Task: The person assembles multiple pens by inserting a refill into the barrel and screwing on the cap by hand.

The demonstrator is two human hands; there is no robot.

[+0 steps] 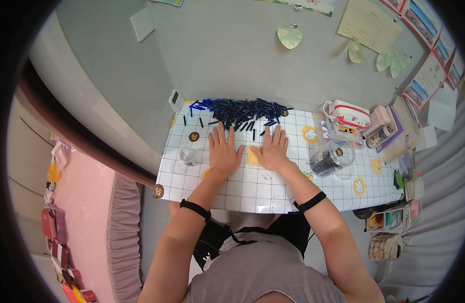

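A wide heap of small dark blue ink cartridges [242, 110], or short tubes very like them, lies along the back of the table against the wall. Several loose ones are scattered on its near side. My left hand [224, 154] rests palm down on the table, its fingertips at the near edge of the heap. To its right, my right hand [274, 151] lies flat too, fingers stretched toward the loose tubes. Neither hand holds anything. Between my thumbs a yellow square [253, 156] shows on the tabletop.
A small clear cup [187, 156] stands left of my hands. At the right is a clear jar [324, 162] with dark tubes inside. Behind it are a white and red pouch [347, 115] and upright notebooks [405, 118]. A small digital timer [176, 100] sits at the back left corner.
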